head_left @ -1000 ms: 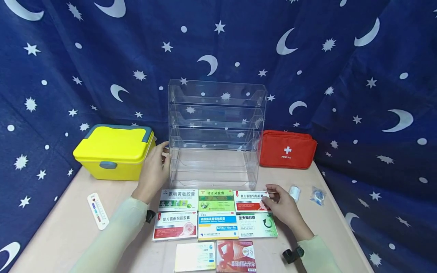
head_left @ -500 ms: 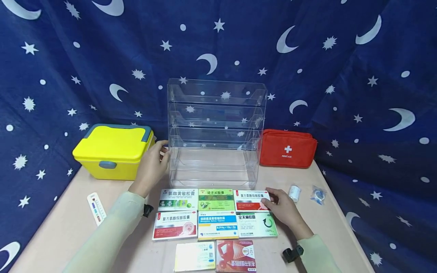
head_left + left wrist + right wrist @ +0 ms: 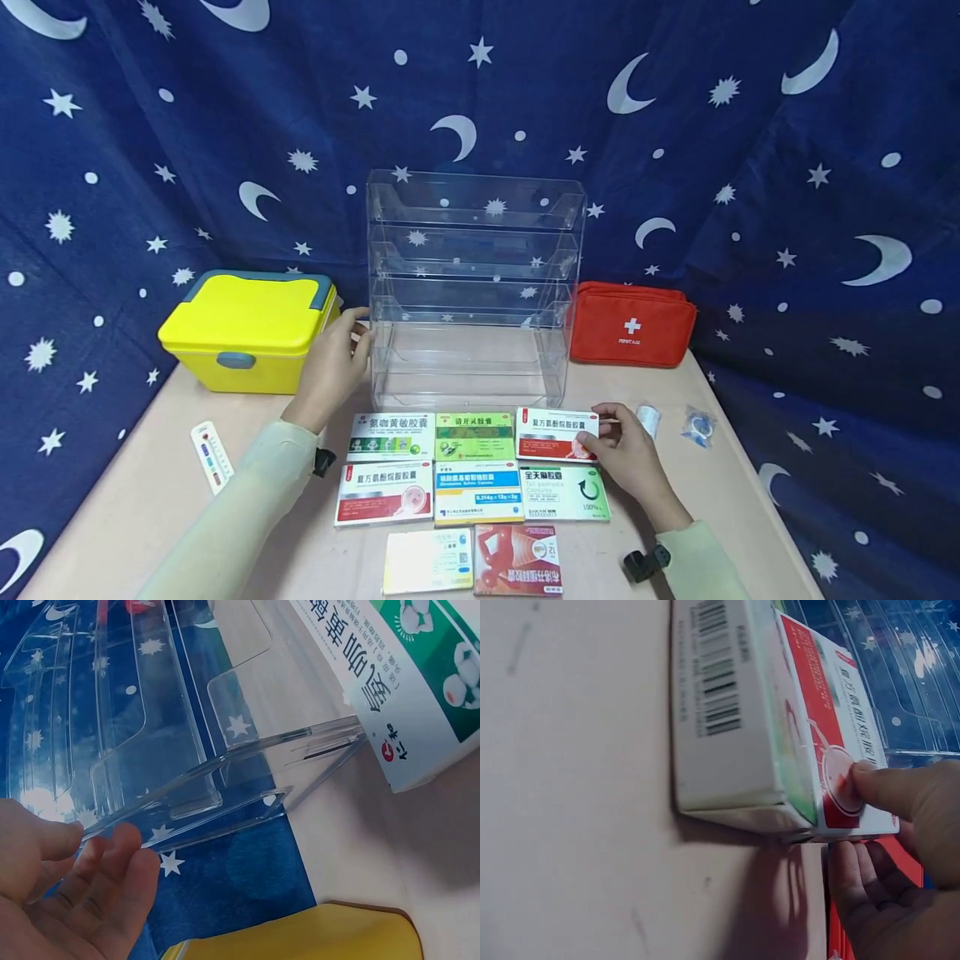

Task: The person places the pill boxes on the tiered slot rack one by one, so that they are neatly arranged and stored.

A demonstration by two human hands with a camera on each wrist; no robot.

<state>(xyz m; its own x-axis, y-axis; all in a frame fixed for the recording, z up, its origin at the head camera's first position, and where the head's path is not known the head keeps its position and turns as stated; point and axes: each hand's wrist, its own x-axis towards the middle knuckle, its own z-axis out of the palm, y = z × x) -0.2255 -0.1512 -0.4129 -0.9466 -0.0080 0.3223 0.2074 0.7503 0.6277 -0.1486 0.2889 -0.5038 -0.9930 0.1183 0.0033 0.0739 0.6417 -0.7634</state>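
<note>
A clear plastic tiered rack [image 3: 468, 358] stands at the middle back of the table. My left hand [image 3: 333, 362] is at its left side; in the left wrist view the thumb and fingers [image 3: 139, 889] pinch the rack's side edge. My right hand [image 3: 633, 462] pinches the right end of a white-and-red medicine box [image 3: 551, 427], thumb on its face and fingers underneath. In the right wrist view this box is tilted up beside the green-and-white medicine box [image 3: 724, 712]. Other medicine boxes lie flat in rows, including a light green one [image 3: 475, 450] and a blue-and-white one [image 3: 477, 483].
A yellow lidded box [image 3: 247, 333] stands left of the rack, and a red first-aid pouch [image 3: 632, 325] stands right of it. A white strip card [image 3: 210, 454] lies at left. A small white roll [image 3: 648, 421] and a bagged blue item [image 3: 699, 427] lie at right.
My right hand has taken hold of the upper right white-and-red medicine box and raised it slightly from its row. The left hand stays at the rack's side.
</note>
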